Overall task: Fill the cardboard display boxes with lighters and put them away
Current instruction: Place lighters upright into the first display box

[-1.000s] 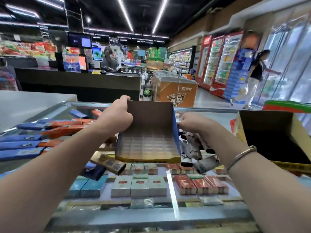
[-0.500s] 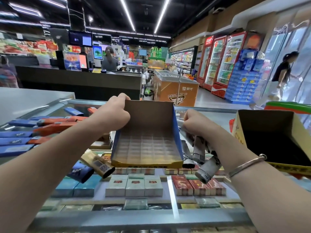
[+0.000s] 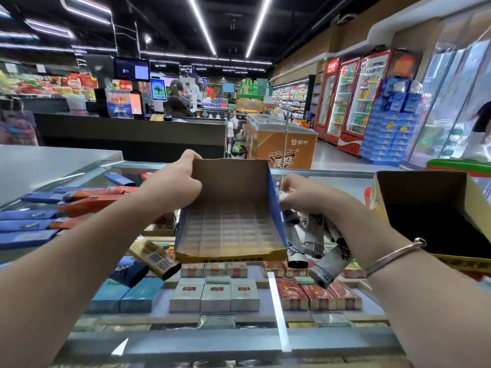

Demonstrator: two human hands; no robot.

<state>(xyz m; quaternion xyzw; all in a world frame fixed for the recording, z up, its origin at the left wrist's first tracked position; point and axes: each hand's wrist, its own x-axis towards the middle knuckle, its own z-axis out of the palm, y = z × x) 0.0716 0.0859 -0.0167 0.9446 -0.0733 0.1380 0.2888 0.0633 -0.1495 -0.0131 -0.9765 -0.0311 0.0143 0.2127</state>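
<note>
display box (image 3: pixel 228 208) is plain brown inside, blue sides, yellow front lip; lighters (image 3: pixel 313 235) beside it are grey with black prints.

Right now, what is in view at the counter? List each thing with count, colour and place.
display box: one, brown inside, blue sides, yellow front, empty, held over the counter
lighters: a bunch, grey and white patterned, hanging from the right hand
second box: one, brown with yellow edge, open, far right
glass counter: one, packs beneath
long cartons: several, blue and orange, left
bracelet: one, silver, right wrist
hands: left hand grips box wall; right hand grips lighters
</note>
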